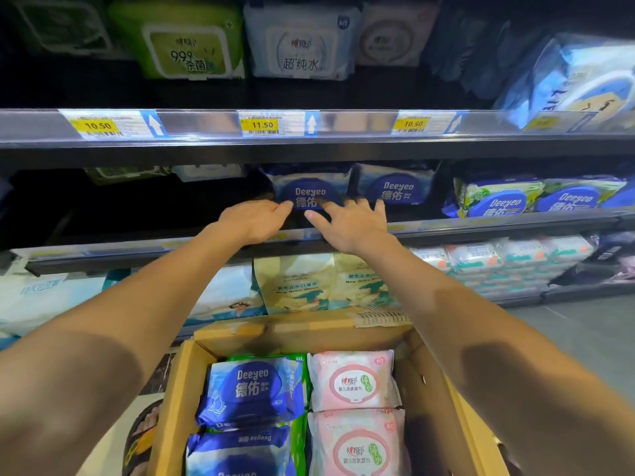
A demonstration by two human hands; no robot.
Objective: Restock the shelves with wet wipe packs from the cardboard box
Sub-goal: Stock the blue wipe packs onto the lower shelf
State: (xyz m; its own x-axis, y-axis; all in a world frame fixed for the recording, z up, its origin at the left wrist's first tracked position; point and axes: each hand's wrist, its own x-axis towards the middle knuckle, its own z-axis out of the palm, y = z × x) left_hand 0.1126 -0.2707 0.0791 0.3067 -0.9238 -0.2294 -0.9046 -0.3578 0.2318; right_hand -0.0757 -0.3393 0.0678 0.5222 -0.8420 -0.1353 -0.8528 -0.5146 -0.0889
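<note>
The cardboard box (443, 400) sits just below the forearms, with blue packs (252, 389) on its left and pink packs (354, 379) on its right, within easy reach for restocking. Neither hand clasps anything. The left hand (256, 219) and right hand (350, 225) rest loosely spread fingers against a Deeyeo pack (309, 188) on the middle shelf (498, 223), likely squaring it label-out beside its twin (395, 187). To the left the shelf looks dark, probably room for more.
</note>
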